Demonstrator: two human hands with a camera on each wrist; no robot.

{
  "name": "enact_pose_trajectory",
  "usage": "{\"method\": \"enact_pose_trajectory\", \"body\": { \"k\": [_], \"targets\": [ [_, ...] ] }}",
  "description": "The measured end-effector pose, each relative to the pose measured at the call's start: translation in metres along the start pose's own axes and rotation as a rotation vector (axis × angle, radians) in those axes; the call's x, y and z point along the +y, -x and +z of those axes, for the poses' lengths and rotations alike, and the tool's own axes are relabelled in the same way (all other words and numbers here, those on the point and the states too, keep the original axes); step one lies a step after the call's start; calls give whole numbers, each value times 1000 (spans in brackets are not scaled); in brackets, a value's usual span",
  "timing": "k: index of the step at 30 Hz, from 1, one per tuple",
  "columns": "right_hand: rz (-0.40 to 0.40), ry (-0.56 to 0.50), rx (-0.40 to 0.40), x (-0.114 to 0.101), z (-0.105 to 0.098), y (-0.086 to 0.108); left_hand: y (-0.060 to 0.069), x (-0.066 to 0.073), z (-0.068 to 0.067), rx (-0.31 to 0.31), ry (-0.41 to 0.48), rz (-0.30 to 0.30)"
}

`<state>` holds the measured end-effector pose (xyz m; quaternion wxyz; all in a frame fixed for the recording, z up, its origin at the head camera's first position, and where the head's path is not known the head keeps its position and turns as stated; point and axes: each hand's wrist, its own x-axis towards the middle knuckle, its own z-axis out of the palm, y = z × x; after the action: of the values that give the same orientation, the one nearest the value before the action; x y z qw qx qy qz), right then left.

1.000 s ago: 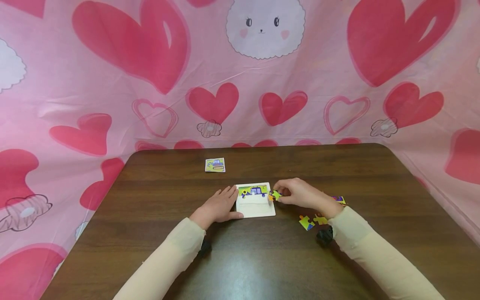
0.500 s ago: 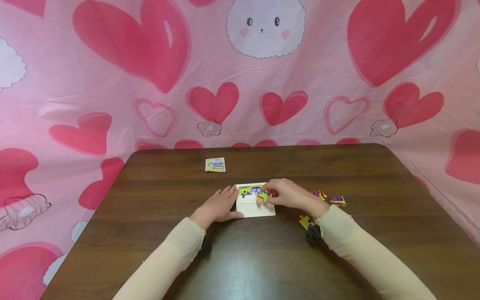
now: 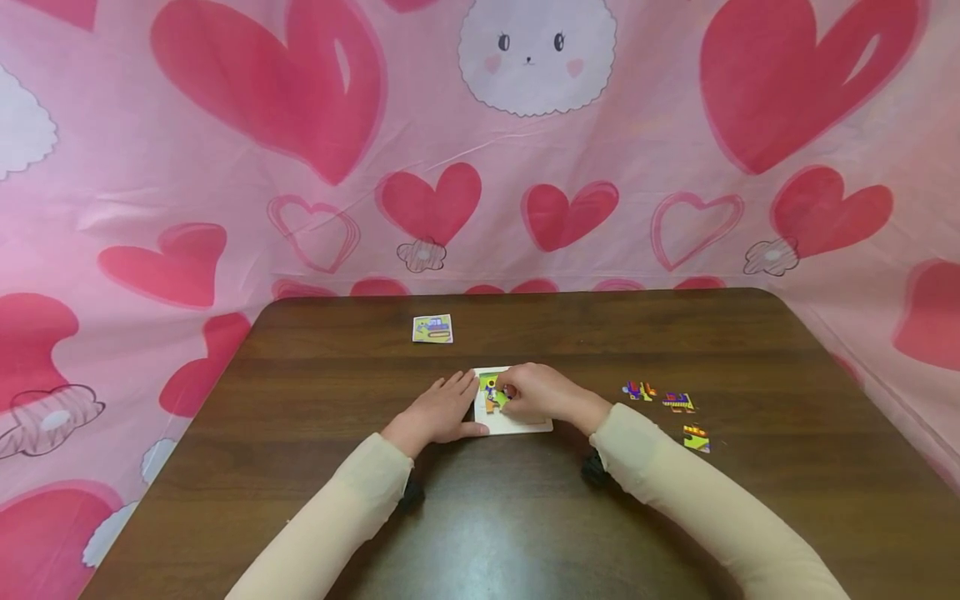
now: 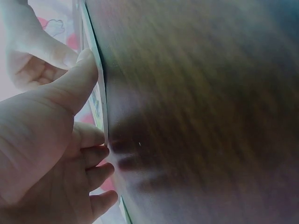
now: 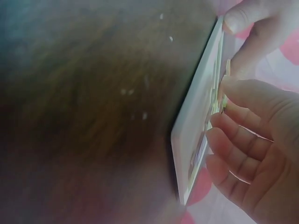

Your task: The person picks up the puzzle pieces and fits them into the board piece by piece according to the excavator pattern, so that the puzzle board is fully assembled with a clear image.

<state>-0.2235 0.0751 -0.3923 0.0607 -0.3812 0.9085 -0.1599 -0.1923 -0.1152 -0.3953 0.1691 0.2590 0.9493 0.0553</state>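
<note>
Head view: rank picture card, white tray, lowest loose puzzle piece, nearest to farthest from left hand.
1. White tray, touching the left hand, on its right.
2. Picture card, beyond the hand.
3. Lowest loose puzzle piece, far right.

The head view is bright and evenly lit, with a pale, soft-edged glare on the near middle of the tabletop [image 3: 480, 542] and faint sheen on the backdrop's [image 3: 498, 150] creases. It is fairly sharp, though the printing on the pieces [image 3: 678, 402] and card [image 3: 432, 329] is too small to read clearly. Both wrist views are hazier and dimmer, their wood grain smeared out of focus. Dark, blurred smudges lie beside the left hand's [image 4: 51, 140] fingertips; a shadow edges the board [image 5: 191, 135], and the backdrop behind looks washed out.
</note>
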Motion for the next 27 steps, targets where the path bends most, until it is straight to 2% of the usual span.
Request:
{"method": "enact_pose_trajectory", "body": {
  "k": [8, 17, 27],
  "targets": [
    [43, 14, -23, -3, 5, -8, 0, 0, 0, -2, -3, 2],
    [86, 8, -28, -4, 8, -9, 0, 1, -1, -8, -2, -11],
    [23, 24, 3, -3, 9, -9, 1, 1, -2, -14, 1, -15]
  ]
}}
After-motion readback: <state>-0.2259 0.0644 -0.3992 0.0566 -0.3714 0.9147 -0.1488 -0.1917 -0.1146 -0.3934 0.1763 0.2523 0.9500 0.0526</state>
